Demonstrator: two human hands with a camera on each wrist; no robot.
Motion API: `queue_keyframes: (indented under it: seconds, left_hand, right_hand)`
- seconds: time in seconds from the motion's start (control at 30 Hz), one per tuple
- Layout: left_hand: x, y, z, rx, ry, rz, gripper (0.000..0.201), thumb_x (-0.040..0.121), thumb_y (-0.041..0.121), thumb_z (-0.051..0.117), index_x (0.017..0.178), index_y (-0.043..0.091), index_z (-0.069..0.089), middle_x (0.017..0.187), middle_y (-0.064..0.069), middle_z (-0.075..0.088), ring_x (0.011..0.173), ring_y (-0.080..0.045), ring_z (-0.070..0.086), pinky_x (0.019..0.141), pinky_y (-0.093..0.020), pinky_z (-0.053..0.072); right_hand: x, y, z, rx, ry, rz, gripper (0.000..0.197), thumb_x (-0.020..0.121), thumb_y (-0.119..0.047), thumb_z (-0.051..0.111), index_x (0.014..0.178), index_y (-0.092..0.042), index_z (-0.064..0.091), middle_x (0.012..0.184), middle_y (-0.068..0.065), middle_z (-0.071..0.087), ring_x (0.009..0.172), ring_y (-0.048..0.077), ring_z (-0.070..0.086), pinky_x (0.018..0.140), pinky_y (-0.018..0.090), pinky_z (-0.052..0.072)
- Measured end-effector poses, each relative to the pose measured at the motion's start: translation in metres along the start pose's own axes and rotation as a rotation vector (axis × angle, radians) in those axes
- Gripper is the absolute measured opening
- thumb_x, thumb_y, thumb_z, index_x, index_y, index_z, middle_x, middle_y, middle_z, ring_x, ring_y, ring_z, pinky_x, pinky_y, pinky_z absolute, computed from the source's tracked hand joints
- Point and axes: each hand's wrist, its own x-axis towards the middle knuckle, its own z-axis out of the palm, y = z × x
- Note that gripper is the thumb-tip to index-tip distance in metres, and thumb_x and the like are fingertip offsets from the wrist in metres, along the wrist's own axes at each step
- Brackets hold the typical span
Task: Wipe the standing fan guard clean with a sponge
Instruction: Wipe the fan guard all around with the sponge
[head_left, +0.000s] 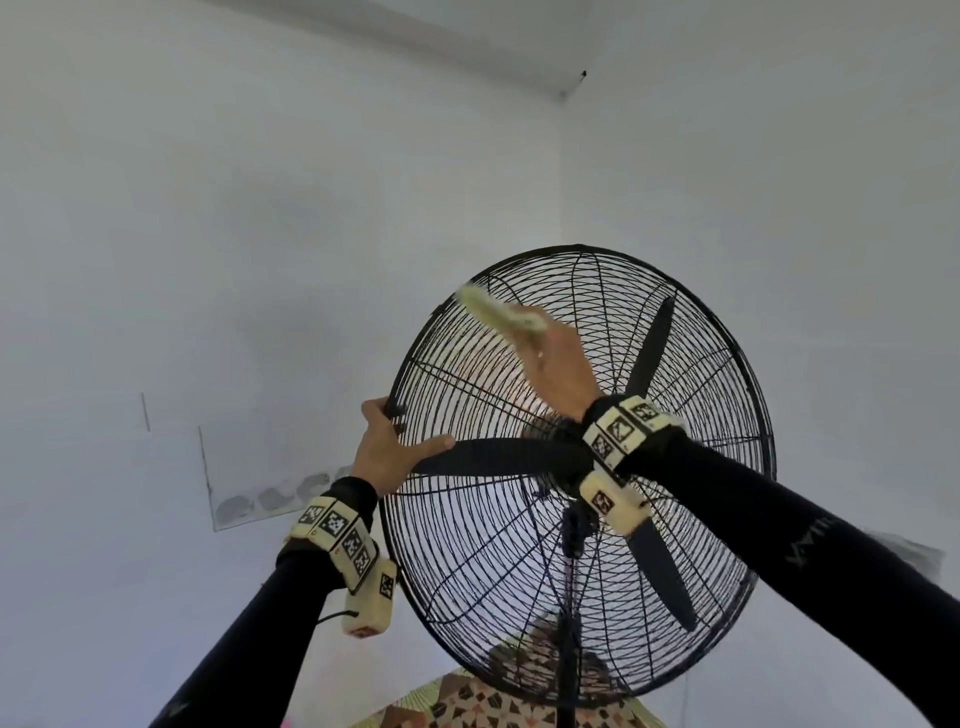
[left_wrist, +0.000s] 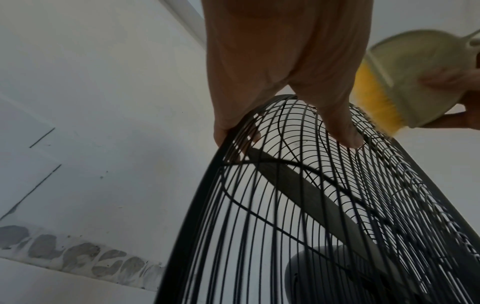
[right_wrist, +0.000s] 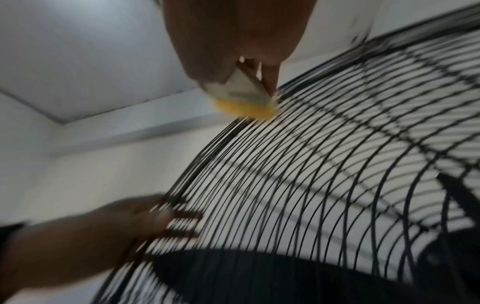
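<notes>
The black wire fan guard (head_left: 748, 364) stands tilted in front of me, with dark blades (head_left: 498, 457) behind the wires. My left hand (head_left: 387, 441) grips the guard's left rim (left_wrist: 197, 195), fingers curled over the edge and thumb lying on the front wires. My right hand (head_left: 558, 369) holds the sponge (head_left: 498, 312), a pale green plastic back with a yellow bristly face (left_wrist: 374, 98). Its yellow face (right_wrist: 244, 109) touches the guard's upper left wires (right_wrist: 311, 164). The right wrist view is blurred; there the left hand (right_wrist: 103, 226) shows at the lower left.
The fan's black pole (head_left: 569, 665) runs down to a patterned surface (head_left: 493, 701) at the bottom edge. White walls and ceiling surround the fan. A strip of grey patches (head_left: 270, 499) marks the left wall behind my left arm.
</notes>
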Motion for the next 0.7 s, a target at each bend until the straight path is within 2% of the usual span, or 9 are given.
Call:
queue_keyframes:
  seconds: [0.1, 0.17, 0.23, 0.3, 0.37, 0.47, 0.53, 0.63, 0.7]
  left_hand:
    - [-0.001, 0.001, 0.001, 0.009, 0.000, 0.000, 0.091, 0.072, 0.037, 0.091, 0.132, 0.020, 0.024, 0.133, -0.003, 0.049, 0.123, -0.023, 0.052, 0.107, -0.043, 0.048]
    - [0.000, 0.003, 0.003, 0.010, 0.009, -0.004, 0.092, 0.073, 0.036, 0.091, 0.133, 0.018, 0.025, 0.132, -0.004, 0.050, 0.122, -0.023, 0.053, 0.106, -0.043, 0.049]
    - [0.001, 0.006, 0.003, 0.016, 0.010, -0.007, 0.092, 0.072, 0.036, 0.091, 0.133, 0.017, 0.025, 0.130, -0.005, 0.051, 0.120, -0.025, 0.055, 0.105, -0.045, 0.050]
    - [0.002, 0.007, 0.003, 0.020, 0.004, -0.003, 0.091, 0.072, 0.037, 0.091, 0.132, 0.018, 0.025, 0.130, -0.006, 0.051, 0.120, -0.025, 0.055, 0.105, -0.046, 0.050]
    - [0.000, 0.006, 0.002, 0.020, -0.001, 0.001, 0.090, 0.073, 0.036, 0.091, 0.132, 0.019, 0.024, 0.132, -0.004, 0.049, 0.121, -0.024, 0.053, 0.105, -0.043, 0.049]
    - [0.000, 0.004, 0.002, 0.019, 0.003, 0.011, 0.091, 0.072, 0.038, 0.090, 0.133, 0.022, 0.025, 0.133, -0.002, 0.048, 0.124, -0.022, 0.052, 0.106, -0.044, 0.048]
    - [0.001, 0.003, 0.003, 0.011, 0.009, 0.009, 0.092, 0.071, 0.042, 0.090, 0.134, 0.023, 0.025, 0.133, 0.000, 0.048, 0.125, -0.022, 0.052, 0.108, -0.046, 0.048]
    - [0.004, 0.001, 0.002, -0.017, 0.007, -0.011, 0.103, 0.062, 0.052, 0.090, 0.138, 0.023, 0.025, 0.136, 0.000, 0.050, 0.126, -0.023, 0.053, 0.109, -0.051, 0.048]
    - [0.005, -0.001, 0.001, -0.034, -0.009, -0.024, 0.109, 0.058, 0.056, 0.090, 0.140, 0.025, 0.025, 0.138, -0.002, 0.050, 0.127, -0.024, 0.053, 0.109, -0.053, 0.048]
  right_hand:
    - [0.016, 0.016, -0.005, -0.068, 0.272, 0.206, 0.030, 0.108, -0.018, 0.050, 0.130, -0.002, 0.063, 0.090, -0.001, 0.061, 0.061, -0.004, 0.046, 0.054, 0.003, 0.039]
    - [0.006, 0.014, 0.008, -0.033, 0.175, 0.093, 0.028, 0.106, -0.014, 0.053, 0.130, -0.004, 0.063, 0.095, -0.005, 0.060, 0.064, -0.011, 0.042, 0.054, 0.003, 0.038]
    - [-0.014, 0.004, 0.018, -0.019, -0.067, -0.069, 0.028, 0.105, -0.013, 0.053, 0.129, -0.005, 0.064, 0.097, -0.006, 0.063, 0.060, -0.009, 0.042, 0.052, 0.006, 0.037]
    - [-0.019, 0.000, 0.015, 0.010, -0.201, -0.120, 0.026, 0.106, -0.015, 0.051, 0.123, -0.001, 0.064, 0.103, 0.008, 0.069, 0.051, -0.001, 0.046, 0.046, 0.011, 0.039]
    - [-0.008, 0.002, 0.003, 0.074, -0.066, -0.013, 0.025, 0.108, -0.015, 0.049, 0.118, 0.002, 0.064, 0.102, 0.013, 0.069, 0.045, 0.002, 0.050, 0.038, 0.012, 0.037]
    - [-0.001, 0.015, -0.011, 0.011, 0.257, 0.198, 0.029, 0.108, -0.016, 0.048, 0.129, 0.000, 0.060, 0.086, 0.001, 0.063, 0.052, 0.003, 0.055, 0.039, 0.015, 0.042]
    - [-0.011, 0.016, -0.006, -0.014, 0.171, 0.159, 0.033, 0.109, -0.019, 0.047, 0.134, -0.001, 0.059, 0.092, 0.000, 0.062, 0.057, 0.007, 0.055, 0.045, 0.017, 0.042]
    - [-0.032, 0.011, 0.011, 0.047, -0.134, -0.014, 0.028, 0.107, -0.014, 0.050, 0.127, 0.000, 0.063, 0.107, 0.007, 0.069, 0.052, 0.005, 0.050, 0.044, 0.014, 0.039]
    - [-0.031, 0.014, 0.014, 0.044, -0.051, -0.036, 0.030, 0.109, -0.022, 0.049, 0.126, -0.004, 0.065, 0.114, 0.012, 0.071, 0.054, 0.003, 0.052, 0.046, 0.013, 0.041]
